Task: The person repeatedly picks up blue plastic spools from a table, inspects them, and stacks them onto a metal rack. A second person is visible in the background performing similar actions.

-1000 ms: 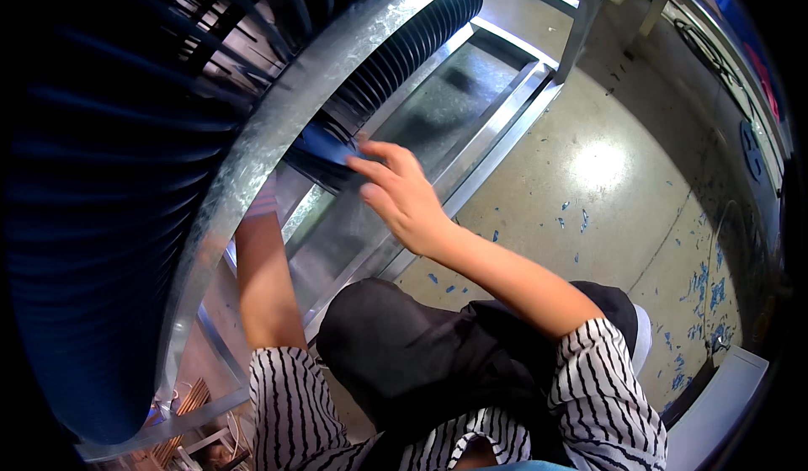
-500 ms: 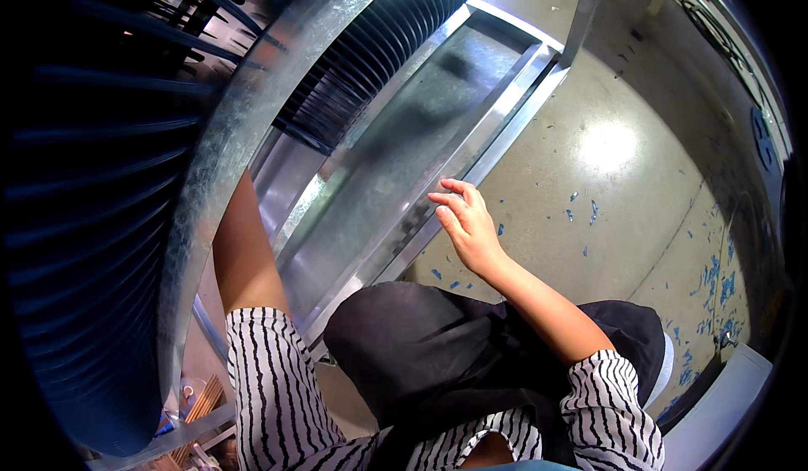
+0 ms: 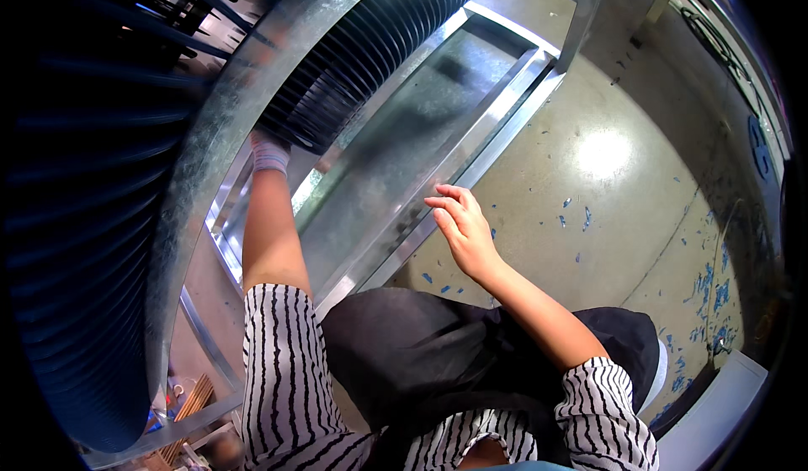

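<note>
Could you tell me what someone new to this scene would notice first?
The eye falls first on the long stack of dark ribbed discs filling the upper left, hemmed in by a broad curved band of galvanised metal. The left hand, in a pale wrap or glove, reaches up to the stack's lower end, while the bare right hand hangs open above the shiny metal tray. At right lies a concrete floor flecked with blue paint.

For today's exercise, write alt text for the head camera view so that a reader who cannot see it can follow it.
Seen from above, a person in a striped shirt reaches the left hand up to a stack of dark ribbed discs inside a galvanised metal frame. The right hand hovers open over a metal trough, above a concrete floor.
</note>
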A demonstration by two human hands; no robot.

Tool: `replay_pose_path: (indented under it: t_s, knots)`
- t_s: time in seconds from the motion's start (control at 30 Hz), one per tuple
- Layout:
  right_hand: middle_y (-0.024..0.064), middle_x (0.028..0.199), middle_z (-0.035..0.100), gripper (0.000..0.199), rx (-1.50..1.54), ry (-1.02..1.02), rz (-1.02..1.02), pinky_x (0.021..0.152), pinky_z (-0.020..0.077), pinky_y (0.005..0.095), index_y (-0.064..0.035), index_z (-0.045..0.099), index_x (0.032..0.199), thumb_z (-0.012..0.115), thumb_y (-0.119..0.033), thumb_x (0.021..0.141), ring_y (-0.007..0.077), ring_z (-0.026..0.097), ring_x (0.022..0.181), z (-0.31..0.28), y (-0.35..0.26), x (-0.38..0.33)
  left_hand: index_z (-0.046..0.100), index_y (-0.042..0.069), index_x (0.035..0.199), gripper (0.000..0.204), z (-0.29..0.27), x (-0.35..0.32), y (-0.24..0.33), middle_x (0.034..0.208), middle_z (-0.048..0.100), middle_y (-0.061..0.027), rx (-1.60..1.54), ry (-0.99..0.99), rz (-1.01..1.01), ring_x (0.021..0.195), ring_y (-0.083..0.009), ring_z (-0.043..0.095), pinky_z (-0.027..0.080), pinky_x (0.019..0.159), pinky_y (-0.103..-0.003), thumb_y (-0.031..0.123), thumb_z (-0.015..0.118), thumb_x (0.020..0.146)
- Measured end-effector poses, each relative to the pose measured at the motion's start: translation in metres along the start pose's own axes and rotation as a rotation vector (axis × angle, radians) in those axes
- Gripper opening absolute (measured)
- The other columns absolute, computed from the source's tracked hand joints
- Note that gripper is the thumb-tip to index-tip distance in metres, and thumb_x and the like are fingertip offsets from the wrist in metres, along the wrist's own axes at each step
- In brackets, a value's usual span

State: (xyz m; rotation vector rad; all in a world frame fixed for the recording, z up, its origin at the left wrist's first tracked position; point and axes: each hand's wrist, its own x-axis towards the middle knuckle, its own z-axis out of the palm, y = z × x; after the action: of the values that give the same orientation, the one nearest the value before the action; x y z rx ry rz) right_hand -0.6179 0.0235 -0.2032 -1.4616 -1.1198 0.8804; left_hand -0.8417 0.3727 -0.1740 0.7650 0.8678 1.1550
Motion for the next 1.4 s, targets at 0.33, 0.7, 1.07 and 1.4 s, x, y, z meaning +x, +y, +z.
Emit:
replay_pose_path:
  t_s: [0.33, 0.7, 1.07, 1.4]
  knots:
    - [0.0127, 0.128, 0.05, 0.028, 0.016, -0.012, 0.035, 0.101, 0.0384, 0.0383, -0.0061, 0.064, 0.111, 0.051, -0.026, 0.096, 0.0294, 0.046, 0.122, 0.001, 0.002, 0.0, 0.032, 0.016, 0.147, 0.055, -0.145, 0.1, -0.035, 0.153, 0.032, -0.0011, 0.858, -0.461, 0.46, 0.14, -0.0251, 0.029, 0.02, 0.116, -0.043, 0.044, 0.027, 0.101]
    - [0.0131, 0.124, 0.052, 0.027, -0.084, 0.078, -0.089, 0.097, 0.0418, 0.0365, -0.0062, 0.065, 0.109, 0.051, -0.025, 0.096, 0.0289, 0.051, 0.116, -0.079, -0.026, 0.043, 0.038, 0.015, 0.144, 0.057, -0.077, 0.066, -0.031, 0.151, 0.036, -0.0038, 0.224, -0.073, 0.107, 0.136, -0.0256, 0.035, 0.023, 0.115, -0.041, 0.049, 0.032, 0.099]
    - [0.0133, 0.129, 0.049, 0.031, -0.161, 0.007, 0.082, 0.101, 0.0379, 0.0357, -0.0042, 0.062, 0.115, 0.046, -0.025, 0.098, 0.0265, 0.048, 0.12, -0.184, -0.078, -0.053, 0.037, 0.013, 0.144, 0.058, -0.029, 0.024, 0.021, 0.151, 0.036, -0.0055, 0.201, 0.087, 0.125, 0.136, -0.0253, 0.035, 0.022, 0.115, -0.039, 0.048, 0.033, 0.098]
    - [0.0142, 0.131, 0.047, 0.038, -0.176, 0.036, 0.129, 0.101, 0.038, 0.0368, -0.0038, 0.062, 0.116, 0.044, -0.033, 0.1, 0.0269, 0.046, 0.122, -0.195, -0.065, -0.064, 0.036, 0.011, 0.144, 0.058, -0.015, 0.019, 0.03, 0.15, 0.036, -0.007, 0.239, 0.121, 0.16, 0.136, -0.025, 0.034, 0.022, 0.115, -0.038, 0.047, 0.033, 0.098]
